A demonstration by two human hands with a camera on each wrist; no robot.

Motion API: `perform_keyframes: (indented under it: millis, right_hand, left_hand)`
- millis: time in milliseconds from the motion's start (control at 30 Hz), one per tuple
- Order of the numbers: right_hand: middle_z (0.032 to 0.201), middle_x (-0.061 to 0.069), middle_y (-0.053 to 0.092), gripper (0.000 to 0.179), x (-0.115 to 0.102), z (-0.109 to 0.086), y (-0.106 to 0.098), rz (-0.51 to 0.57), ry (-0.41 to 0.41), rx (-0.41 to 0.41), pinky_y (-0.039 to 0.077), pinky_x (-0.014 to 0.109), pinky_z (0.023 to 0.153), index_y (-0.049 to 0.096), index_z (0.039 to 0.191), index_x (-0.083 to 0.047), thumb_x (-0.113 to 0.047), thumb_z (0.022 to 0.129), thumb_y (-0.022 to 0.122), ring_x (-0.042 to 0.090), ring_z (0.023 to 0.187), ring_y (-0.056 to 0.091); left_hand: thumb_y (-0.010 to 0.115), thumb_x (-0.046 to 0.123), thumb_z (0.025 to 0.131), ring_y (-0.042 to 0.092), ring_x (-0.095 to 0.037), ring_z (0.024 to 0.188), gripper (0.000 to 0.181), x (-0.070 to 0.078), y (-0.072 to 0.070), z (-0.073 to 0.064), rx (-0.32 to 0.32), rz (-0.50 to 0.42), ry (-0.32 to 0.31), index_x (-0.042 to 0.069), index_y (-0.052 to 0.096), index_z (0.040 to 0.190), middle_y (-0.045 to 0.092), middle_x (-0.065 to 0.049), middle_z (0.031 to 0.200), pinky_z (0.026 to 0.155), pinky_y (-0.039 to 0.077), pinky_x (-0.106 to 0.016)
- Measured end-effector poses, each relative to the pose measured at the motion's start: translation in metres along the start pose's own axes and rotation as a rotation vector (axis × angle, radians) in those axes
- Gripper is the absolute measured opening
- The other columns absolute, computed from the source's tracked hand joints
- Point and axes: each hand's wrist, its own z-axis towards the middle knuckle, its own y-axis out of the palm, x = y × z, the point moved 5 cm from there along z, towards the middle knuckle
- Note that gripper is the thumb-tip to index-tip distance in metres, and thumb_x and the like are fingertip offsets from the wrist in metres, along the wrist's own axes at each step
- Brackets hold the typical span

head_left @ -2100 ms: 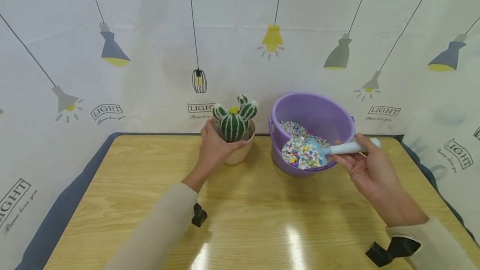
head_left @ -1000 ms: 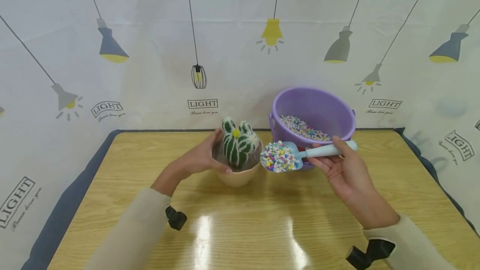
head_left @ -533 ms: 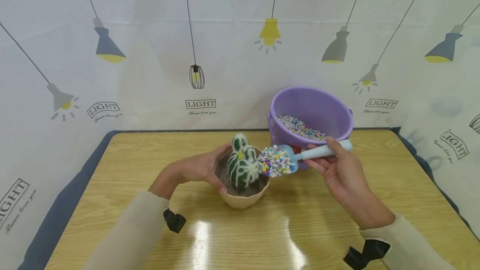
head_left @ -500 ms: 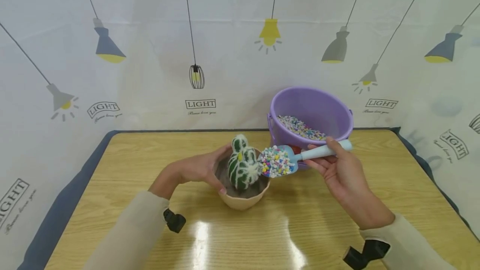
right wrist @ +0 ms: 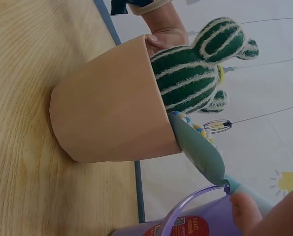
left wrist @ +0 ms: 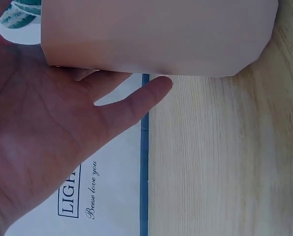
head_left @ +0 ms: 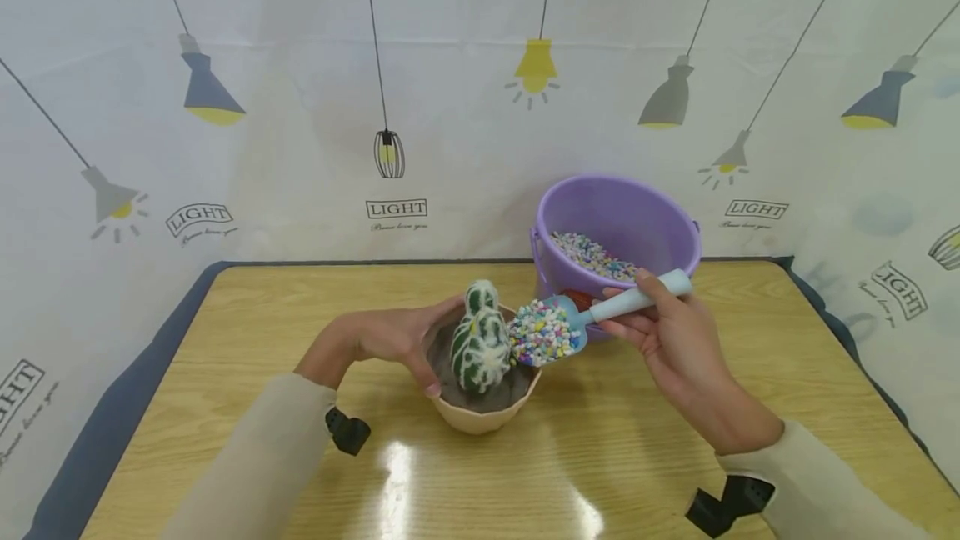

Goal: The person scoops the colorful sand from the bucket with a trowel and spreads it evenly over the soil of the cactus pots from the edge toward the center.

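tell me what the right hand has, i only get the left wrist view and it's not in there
Observer: The right hand holds a pale blue scoop heaped with coloured pellets.
Operator: where's the front of it now
Observer: At the rim of the pot, right beside the cactus; whether it touches the rim, I can't tell.
Operator: any container behind it
Observer: Yes, a purple bucket with more pellets inside.
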Motion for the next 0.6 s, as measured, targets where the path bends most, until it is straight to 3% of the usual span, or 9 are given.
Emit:
perform_keyframes:
  millis: [267, 600]
  right_hand:
    - [0.089, 0.012, 0.073, 0.039, -0.005, -0.001, 0.008, -0.066, -0.032, -0.010, 0.058, 0.037, 0.075, 0.036, 0.125, -0.005, -0.020, 0.098, 0.059, 0.025, 0.082, 0.073]
    - [0.088, 0.011, 0.073, 0.039, -0.007, 0.001, 0.018, -0.166, -0.062, 0.034, 0.059, 0.037, 0.072, 0.041, 0.117, -0.002, -0.022, 0.095, 0.064, 0.025, 0.079, 0.073]
  left_hand:
    - [0.087, 0.004, 0.065, 0.003, -0.016, 0.149, 0.132, 0.000, 0.000, -0.001, 0.004, -0.001, -0.003, 0.017, -0.008, 0.156, 0.001, -0.001, 0.163, 0.121, 0.007, -0.041]
    - [0.088, 0.008, 0.064, 0.006, -0.015, 0.148, 0.134, 0.000, -0.004, 0.001, -0.037, 0.016, 0.004, 0.017, -0.009, 0.156, 0.001, -0.001, 0.163, 0.121, 0.009, -0.040]
